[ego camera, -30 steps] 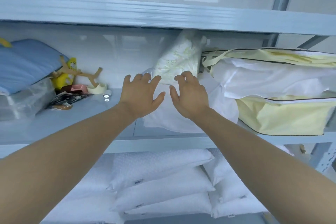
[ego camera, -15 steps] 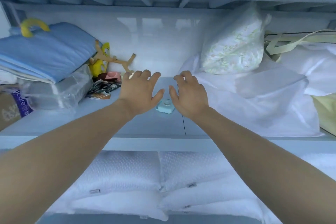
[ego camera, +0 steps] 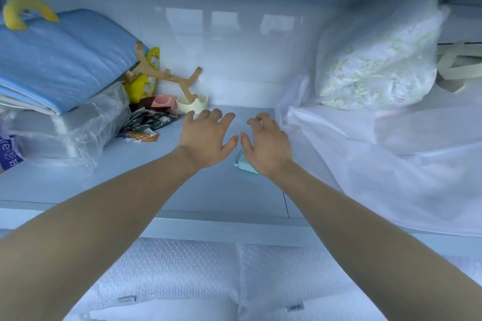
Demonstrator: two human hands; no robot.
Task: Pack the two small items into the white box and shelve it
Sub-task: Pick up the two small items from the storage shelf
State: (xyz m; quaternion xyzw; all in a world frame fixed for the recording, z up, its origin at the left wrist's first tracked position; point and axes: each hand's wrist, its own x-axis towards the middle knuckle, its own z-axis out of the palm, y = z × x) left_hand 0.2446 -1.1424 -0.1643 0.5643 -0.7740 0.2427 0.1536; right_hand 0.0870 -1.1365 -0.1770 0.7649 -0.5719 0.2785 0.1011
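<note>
Under the heel of the right hand [ego camera: 270,150] a small light-blue item [ego camera: 243,164] lies on the shelf [ego camera: 208,190], mostly hidden; whether they touch is unclear. That grip is wide, fingers curled, holding nothing. Just left, the left hand [ego camera: 206,138] hovers spread and empty. A white fabric bag [ego camera: 365,164] lies beside the right.

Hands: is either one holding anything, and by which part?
Left hand holds nothing, fingers spread. Right hand covers the teal item; a grip cannot be told.
</note>
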